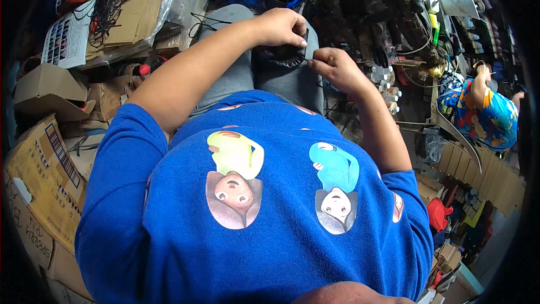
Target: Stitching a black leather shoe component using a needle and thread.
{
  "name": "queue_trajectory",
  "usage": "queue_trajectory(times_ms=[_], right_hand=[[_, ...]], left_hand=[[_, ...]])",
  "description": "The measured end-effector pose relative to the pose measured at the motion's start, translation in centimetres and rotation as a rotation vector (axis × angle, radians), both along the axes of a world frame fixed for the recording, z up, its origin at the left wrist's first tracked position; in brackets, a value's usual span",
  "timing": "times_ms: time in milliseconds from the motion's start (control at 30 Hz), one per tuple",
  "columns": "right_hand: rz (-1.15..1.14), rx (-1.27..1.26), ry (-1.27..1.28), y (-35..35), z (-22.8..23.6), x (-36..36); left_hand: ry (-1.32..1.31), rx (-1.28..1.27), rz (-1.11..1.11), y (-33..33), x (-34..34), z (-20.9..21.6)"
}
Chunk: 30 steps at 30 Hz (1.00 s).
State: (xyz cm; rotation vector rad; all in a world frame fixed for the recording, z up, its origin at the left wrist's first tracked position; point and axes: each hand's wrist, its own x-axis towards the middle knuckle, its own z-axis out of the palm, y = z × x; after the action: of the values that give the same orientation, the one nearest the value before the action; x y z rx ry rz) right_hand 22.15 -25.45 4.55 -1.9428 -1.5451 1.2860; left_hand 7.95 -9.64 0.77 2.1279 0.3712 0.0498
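Across my lap lies a black item (279,56) with a row of pale, ridged marks along its lower edge; its kind is hard to make out. My left hand (284,28) is over it, fingers curled and closed, with something thin and dark by the thumb. Just to the right, my right hand (336,68) pinches with thumb and forefinger at the item's right edge. What sits between those fingertips is too small to tell. A thin black cord (207,21) loops out over my left knee.
Cardboard boxes (48,93) and flattened cardboard (132,22) crowd the left side. Dark clutter (360,0) fills the far right, with several small white-capped bottles (388,87) beside my right forearm. Another person in a colourful shirt (488,114) sits at the right.
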Motion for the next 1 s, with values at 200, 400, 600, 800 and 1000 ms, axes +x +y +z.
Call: queue_trajectory(times_ms=[200,400,600,800,1000], right_hand=[[-0.387,0.110,0.294,-3.1,2.5,0.5],[-0.138,0.309,-0.108,-1.9,1.7,-0.5],[-0.062,0.259,-0.304,-0.9,1.0,-0.6],[-0.022,0.294,-0.403,-0.4,1.3,-0.9],[-0.090,0.310,-0.368,-0.6,1.1,-1.9]], left_hand=[[0.005,-0.196,0.022,0.6,0.5,-0.7],[0.053,-0.586,-0.097,1.9,-0.2,-0.9],[0.093,-0.425,-0.192,1.8,-0.5,0.2],[0.111,-0.373,-0.245,1.8,-0.7,0.8],[0.104,-0.395,-0.262,2.0,-0.8,0.3]])
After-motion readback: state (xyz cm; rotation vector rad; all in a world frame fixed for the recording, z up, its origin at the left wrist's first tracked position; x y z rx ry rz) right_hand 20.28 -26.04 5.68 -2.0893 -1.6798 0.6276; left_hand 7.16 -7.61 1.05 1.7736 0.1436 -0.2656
